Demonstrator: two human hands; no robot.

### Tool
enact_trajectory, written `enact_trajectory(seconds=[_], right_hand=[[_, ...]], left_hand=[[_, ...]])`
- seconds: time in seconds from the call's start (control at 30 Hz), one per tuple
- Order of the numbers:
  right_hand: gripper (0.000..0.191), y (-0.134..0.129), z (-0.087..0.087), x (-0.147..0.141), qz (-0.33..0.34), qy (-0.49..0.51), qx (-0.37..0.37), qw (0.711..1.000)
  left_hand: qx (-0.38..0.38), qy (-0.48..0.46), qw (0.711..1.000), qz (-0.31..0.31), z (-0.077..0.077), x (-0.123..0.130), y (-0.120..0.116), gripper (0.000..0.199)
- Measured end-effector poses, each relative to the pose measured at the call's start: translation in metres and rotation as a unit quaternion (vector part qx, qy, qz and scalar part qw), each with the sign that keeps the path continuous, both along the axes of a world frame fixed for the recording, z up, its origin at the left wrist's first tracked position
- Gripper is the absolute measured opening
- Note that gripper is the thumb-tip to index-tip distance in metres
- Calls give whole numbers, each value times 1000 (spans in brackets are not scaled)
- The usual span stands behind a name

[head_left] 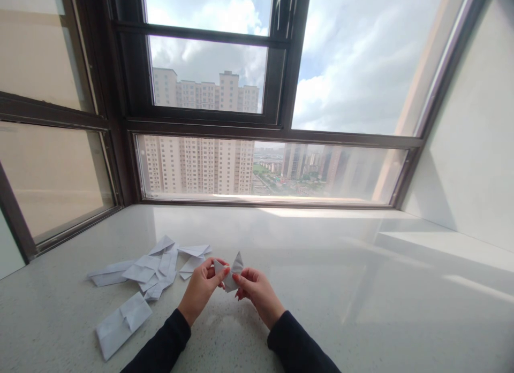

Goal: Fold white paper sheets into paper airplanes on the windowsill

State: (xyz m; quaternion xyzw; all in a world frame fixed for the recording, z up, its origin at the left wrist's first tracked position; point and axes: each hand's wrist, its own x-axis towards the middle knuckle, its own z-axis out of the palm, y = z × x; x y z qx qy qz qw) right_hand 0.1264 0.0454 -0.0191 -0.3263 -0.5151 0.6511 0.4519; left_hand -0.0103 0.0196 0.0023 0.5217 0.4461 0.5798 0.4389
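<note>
A small folded piece of white paper (pixel 230 282) with pointed corners is held up between my two hands, just above the pale sill. My left hand (pixel 203 285) pinches its left side between thumb and fingers. On the opposite side, my right hand (pixel 257 291) grips the paper with thumb on top and fingers beneath. One tip of the paper stands upright between the hands. Just beyond my left hand lie folded white paper pieces (pixel 194 251), partly hidden by it.
A loose heap of folded white papers (pixel 155 268) lies to the left on the speckled sill (pixel 361 298). Nearer me is a flat folded paper rectangle (pixel 123 325). A dark window frame (pixel 273 204) borders the sill's far side, and a white wall (pixel 474 148) rises at the right.
</note>
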Motion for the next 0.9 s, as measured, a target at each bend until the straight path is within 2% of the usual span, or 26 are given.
enact_trajectory(seconds=[0.27, 0.33, 0.4, 0.47, 0.5, 0.53, 0.6, 0.63, 0.67, 0.73, 0.9], right_hand=[[40, 1, 0, 2, 11, -14, 22, 1000], [40, 3, -2, 2, -3, -23, 37, 999], [40, 4, -4, 2, -26, -26, 53, 998], [39, 5, -5, 3, -47, -25, 63, 997], [38, 6, -6, 3, -54, -22, 67, 996], [38, 6, -6, 3, -58, -19, 70, 996], [37, 6, -5, 3, -66, -12, 73, 995], [36, 7, -4, 3, -70, -8, 76, 995], [36, 7, -4, 3, -73, -4, 80, 994], [35, 7, -4, 2, -77, 1, 86, 993], [34, 7, -5, 2, -84, 1, 87, 993]], left_hand=[[2, 39, 999, -6, 1, 1, -2, 26], [9, 97, 995, -16, 5, -3, -1, 25], [24, 201, 979, -2, 12, -12, -2, 23], [41, 329, 941, 68, 19, -27, -4, 22], [42, 394, 911, 113, 23, -36, -5, 23], [30, 463, 871, 159, 26, -45, -8, 26], [-47, 596, 772, 217, 30, -61, -14, 30], [-99, 649, 719, 228, 30, -68, -17, 29], [-146, 680, 683, 224, 31, -72, -20, 27], [-194, 700, 657, 204, 31, -76, -25, 26], [-215, 701, 656, 179, 35, -68, -28, 38]])
